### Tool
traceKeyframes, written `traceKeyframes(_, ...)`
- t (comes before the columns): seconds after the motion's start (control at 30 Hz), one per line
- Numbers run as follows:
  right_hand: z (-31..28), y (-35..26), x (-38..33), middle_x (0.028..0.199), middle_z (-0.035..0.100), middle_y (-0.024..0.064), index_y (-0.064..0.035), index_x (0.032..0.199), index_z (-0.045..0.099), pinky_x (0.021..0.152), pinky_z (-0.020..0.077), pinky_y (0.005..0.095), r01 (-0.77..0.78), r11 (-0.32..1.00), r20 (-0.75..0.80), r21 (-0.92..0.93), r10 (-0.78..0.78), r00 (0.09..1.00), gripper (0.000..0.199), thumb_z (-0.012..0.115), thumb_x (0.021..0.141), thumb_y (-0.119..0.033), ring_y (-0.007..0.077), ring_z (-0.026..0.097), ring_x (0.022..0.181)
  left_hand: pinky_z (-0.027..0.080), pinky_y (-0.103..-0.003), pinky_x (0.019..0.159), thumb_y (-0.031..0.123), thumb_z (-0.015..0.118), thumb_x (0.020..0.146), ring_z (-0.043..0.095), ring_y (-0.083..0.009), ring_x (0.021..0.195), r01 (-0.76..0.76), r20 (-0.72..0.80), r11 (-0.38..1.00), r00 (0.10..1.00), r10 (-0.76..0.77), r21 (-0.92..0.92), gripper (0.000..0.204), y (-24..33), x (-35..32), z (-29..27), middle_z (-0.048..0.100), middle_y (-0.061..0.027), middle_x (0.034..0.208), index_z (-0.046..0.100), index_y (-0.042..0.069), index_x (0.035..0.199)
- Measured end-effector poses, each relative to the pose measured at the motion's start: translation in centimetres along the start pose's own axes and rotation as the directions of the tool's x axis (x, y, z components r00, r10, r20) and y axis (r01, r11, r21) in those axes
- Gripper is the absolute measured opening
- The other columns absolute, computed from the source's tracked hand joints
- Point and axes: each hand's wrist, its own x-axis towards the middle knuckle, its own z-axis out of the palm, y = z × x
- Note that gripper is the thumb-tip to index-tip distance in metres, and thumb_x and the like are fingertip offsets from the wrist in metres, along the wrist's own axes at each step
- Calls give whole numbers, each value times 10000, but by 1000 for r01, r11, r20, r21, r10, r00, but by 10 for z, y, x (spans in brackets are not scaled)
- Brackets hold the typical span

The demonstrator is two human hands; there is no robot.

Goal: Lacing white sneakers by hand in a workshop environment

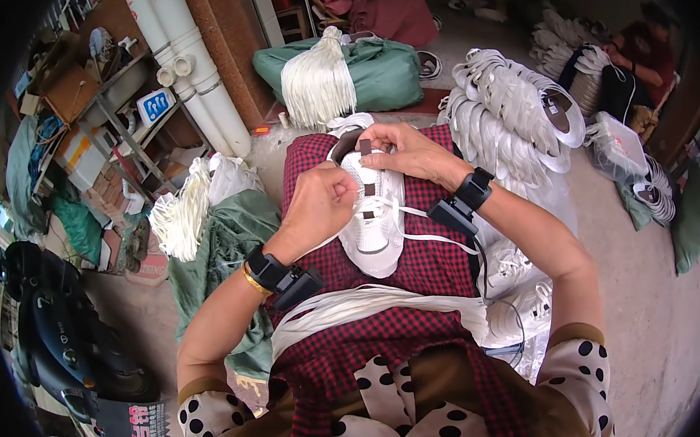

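A white sneaker (374, 249) lies on my lap, its toe toward me, on a red-and-black checked apron (299, 181). White shoelace (436, 232) runs through its lower eyelets and trails off both sides. My left hand (322, 200) is closed in a pinch at the shoe's left eyelet edge, on what looks like the lace; its fingertips partly hide it. With thumb and fingers my right hand (410, 156) grips the shoe's upper part, beside a dark brown tab (365, 147) on the tongue. A bundle of loose white laces (372, 305) lies across my lap, nearer my body.
Strung white shoe parts (505, 118) are heaped at the right, above laced white sneakers (503, 266). Green sacks (393, 77) and lace bundles (318, 83) stand ahead and left. A dark scooter (62, 336) is at far left. Two other people sit farther back.
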Motion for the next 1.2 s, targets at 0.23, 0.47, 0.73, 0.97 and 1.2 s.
traceKeyframes(0.23,3,11,0,860,559,-61,-47,1096,659,738,417,235,21,998,-17,65,-20,1000,285,772,894,-213,51,470,805,460,-303,618,6,687,826,581,-149,672,-99,-85,918,986,142,385,38,7,-4,14,587,-75,790,688,-5,862)
traceKeyframes(0.47,3,8,-1,894,580,-71,-54,1088,660,775,413,222,21,998,-48,53,-18,999,267,777,894,-195,47,469,822,465,-319,633,12,707,826,582,-181,684,-18,-56,998,998,22,61,26,1,-1,9,610,-92,779,713,13,852)
traceKeyframes(0.73,6,12,-3,931,617,-64,-54,1064,662,795,433,237,72,992,-65,102,-66,996,262,768,896,-225,48,503,865,480,-331,654,19,774,773,614,-221,703,-157,-130,950,972,198,272,93,0,-8,12,648,-82,778,724,38,849)
traceKeyframes(0.97,6,8,-7,938,660,-11,-42,1054,666,817,457,289,52,998,-89,47,-48,995,277,752,886,-245,91,559,878,511,-306,686,38,785,787,668,-171,747,-29,-144,995,989,43,98,166,3,-8,21,721,-79,815,721,31,940)
traceKeyframes(1.2,9,3,-10,933,598,-54,-51,1060,656,800,429,243,84,995,-99,61,-78,992,294,766,896,-269,61,502,882,502,-278,585,35,768,808,698,-145,741,-10,-126,995,992,23,99,157,4,-11,16,733,-91,852,717,17,956)
